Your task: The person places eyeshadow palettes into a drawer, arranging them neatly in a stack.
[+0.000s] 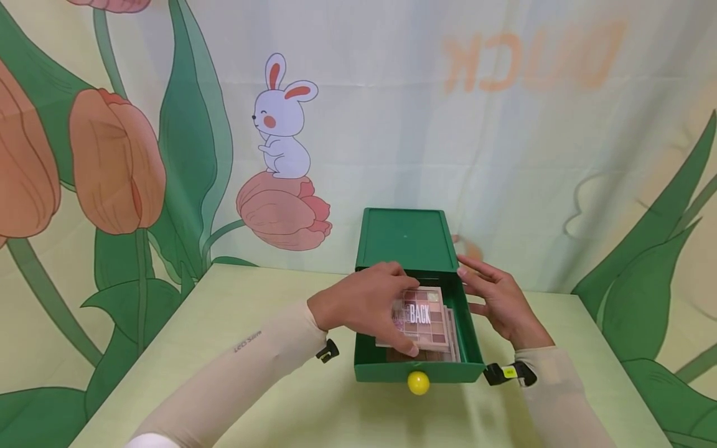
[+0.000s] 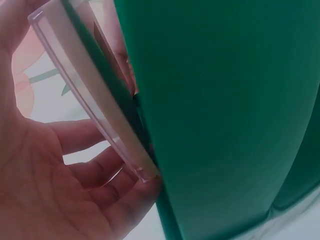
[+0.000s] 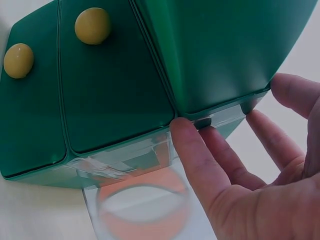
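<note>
My left hand (image 1: pixel 366 298) holds an eyeshadow palette (image 1: pixel 430 322) with "BACK" printed on its clear lid, between thumb and fingers, over the pulled-out top drawer (image 1: pixel 411 372). In the left wrist view the palette's edge (image 2: pixel 95 95) is tilted beside the green drawer wall (image 2: pixel 220 110). More flat palettes (image 1: pixel 453 336) lie beneath it in the drawer. Fingertips of my right hand (image 1: pixel 501 305) touch the right side of the green drawer cabinet (image 1: pixel 409 239). Seen from the right wrist, those fingers (image 3: pixel 200 160) are spread, steadying against the cabinet's taped side edge.
A yellow ball knob (image 1: pixel 418 382) sticks out from the drawer front. Two lower drawers with yellow knobs (image 3: pixel 92 26) are closed below it. The cabinet stands on a pale green tabletop (image 1: pixel 269 373), close to a curtain (image 1: pixel 392 124) printed with tulips and a rabbit.
</note>
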Available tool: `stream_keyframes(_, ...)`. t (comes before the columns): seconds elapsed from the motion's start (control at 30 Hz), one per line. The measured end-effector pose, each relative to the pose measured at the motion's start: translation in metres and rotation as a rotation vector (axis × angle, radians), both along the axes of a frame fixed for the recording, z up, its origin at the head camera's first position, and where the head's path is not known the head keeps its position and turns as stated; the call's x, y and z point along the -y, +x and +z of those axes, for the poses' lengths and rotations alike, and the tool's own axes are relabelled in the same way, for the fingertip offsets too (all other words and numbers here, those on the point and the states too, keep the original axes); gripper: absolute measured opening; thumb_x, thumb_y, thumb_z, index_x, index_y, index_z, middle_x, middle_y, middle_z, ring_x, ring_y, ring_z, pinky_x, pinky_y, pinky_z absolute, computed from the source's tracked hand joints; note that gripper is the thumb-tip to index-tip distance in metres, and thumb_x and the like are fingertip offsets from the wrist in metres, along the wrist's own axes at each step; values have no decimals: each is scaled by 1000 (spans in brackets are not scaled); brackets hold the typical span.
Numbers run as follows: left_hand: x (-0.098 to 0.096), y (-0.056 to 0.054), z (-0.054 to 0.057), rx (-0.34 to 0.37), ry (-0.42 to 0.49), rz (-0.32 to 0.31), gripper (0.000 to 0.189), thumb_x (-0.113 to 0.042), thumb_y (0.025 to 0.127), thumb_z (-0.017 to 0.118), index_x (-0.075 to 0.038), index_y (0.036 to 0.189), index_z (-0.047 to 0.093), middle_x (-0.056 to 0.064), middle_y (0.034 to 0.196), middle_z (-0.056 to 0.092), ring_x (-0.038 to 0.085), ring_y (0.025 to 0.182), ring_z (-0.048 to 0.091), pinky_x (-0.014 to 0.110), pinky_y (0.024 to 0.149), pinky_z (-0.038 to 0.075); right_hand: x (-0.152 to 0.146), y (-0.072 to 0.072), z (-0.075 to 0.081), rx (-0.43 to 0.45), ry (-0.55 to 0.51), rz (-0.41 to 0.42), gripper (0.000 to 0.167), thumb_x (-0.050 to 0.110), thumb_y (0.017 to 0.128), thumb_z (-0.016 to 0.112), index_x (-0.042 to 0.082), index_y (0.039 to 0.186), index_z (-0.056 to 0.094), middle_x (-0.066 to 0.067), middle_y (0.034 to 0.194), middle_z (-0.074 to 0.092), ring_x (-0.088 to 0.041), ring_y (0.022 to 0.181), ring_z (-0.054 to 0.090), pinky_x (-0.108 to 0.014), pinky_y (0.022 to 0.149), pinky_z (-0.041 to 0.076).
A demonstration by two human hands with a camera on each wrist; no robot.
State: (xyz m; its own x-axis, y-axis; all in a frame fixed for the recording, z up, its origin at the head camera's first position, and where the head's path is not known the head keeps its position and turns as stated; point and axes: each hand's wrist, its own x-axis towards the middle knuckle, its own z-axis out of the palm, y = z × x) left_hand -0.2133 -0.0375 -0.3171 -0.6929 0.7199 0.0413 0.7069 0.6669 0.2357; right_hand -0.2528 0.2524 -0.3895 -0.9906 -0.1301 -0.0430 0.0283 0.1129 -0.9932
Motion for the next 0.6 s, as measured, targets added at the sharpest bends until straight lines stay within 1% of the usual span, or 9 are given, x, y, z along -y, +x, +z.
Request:
stream_keyframes(0.1,-4,0,-2,7,-15,-1,98,-70,72,80,-15,150,58,1,133,60,12,113,52,23,87,58,0,-1,0,0,0,2,70,53,100,68,25,161,47,11,131,68,-20,115,72,-52,100,61)
stream_keyframes(0.2,-7,0,-4,17,-29,3,98,-70,72,80,-15,150,58,1,134,60,12,114,52,23,87,58,0,0,0,4,5,-2,70,54,100,67,26,161,48,6,137,66,-21,117,71,-53,102,60)
stream_keyframes(0.37,-11,1,-9,11,-63,19,95,-70,73,79,-17,149,59,0,131,61,12,112,52,23,85,58,-1,0,-1,5,7,-3,69,55,100,67,27,160,48,-2,146,63,-16,113,72,-55,103,59)
stream_keyframes(0.5,-16,1,-14,6,-75,34,93,-69,74,78,-17,148,60,-1,129,61,11,111,52,23,84,58,-1,-1,-1,2,4,0,69,55,100,67,27,160,48,0,143,64,-14,111,73,-54,102,60)
stream_keyframes(0.6,-19,1,-16,5,-78,33,92,-69,74,78,-17,148,60,-1,128,61,11,110,51,22,82,57,-1,-1,-1,3,3,-1,69,55,100,67,27,160,48,4,138,66,-14,110,73,-52,101,61)
